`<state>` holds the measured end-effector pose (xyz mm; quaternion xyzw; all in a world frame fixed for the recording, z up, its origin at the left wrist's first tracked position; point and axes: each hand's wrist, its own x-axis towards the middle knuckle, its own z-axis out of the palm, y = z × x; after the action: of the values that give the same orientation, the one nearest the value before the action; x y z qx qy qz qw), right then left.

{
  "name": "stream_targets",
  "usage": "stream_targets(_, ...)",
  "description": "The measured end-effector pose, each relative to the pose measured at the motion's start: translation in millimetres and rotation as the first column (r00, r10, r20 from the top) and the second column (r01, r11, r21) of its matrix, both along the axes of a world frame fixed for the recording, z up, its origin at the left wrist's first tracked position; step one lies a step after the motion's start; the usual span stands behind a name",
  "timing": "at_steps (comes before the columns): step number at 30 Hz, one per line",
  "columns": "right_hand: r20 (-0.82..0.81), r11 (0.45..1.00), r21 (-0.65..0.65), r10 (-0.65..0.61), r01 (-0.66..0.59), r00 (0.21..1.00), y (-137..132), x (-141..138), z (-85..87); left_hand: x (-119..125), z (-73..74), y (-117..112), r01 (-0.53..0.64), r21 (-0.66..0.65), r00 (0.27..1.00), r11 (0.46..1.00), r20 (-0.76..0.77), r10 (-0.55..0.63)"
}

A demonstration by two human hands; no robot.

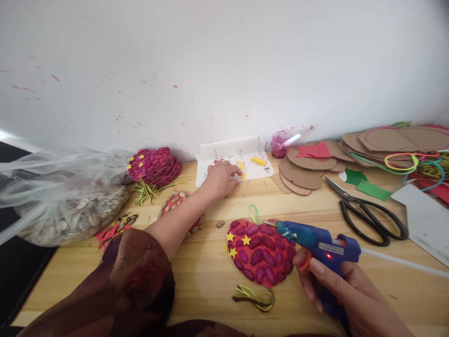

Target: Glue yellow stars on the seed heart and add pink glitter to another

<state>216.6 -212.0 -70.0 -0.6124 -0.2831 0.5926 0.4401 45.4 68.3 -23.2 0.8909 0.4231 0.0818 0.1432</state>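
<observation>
My right hand grips a blue hot glue gun with a finger on its orange trigger. The nozzle points left over a red heart-shaped piece covered in purple seeds and small yellow stars, with a green loop at its top. My left hand reaches far forward to a white sheet of paper against the wall. Its fingers are curled down onto the small yellow star pieces lying there. What the fingertips pinch is hidden.
Black scissors lie right of the heart. Cardboard cutouts, red and green paper scraps and coloured cords fill the back right. A stack of finished hearts and a plastic bag of seeds sit left. A pink jar stands by the wall.
</observation>
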Motion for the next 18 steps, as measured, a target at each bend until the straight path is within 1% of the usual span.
stream_targets(5,0.024,1.000,-0.007,0.011,-0.011,1.000,0.1,0.4,-0.6,-3.7,-4.4,-1.2,0.037,0.043,0.999,0.998,-0.025,-0.036)
stream_targets(9,0.045,1.000,0.006,0.025,-0.025,0.999,-0.2,1.6,-0.1,-3.4,-9.4,-2.7,0.098,0.175,0.995,0.980,-0.048,-0.091)
stream_targets(14,0.039,0.999,-0.021,0.026,-0.025,0.999,2.6,0.0,7.2,-1.6,-16.0,-3.3,0.243,0.329,0.968,0.912,-0.143,-0.207)
stream_targets(18,0.019,0.999,-0.030,0.013,-0.013,1.000,1.7,-0.6,7.3,-2.8,-22.4,-0.9,0.320,0.421,0.947,0.849,-0.177,-0.269)
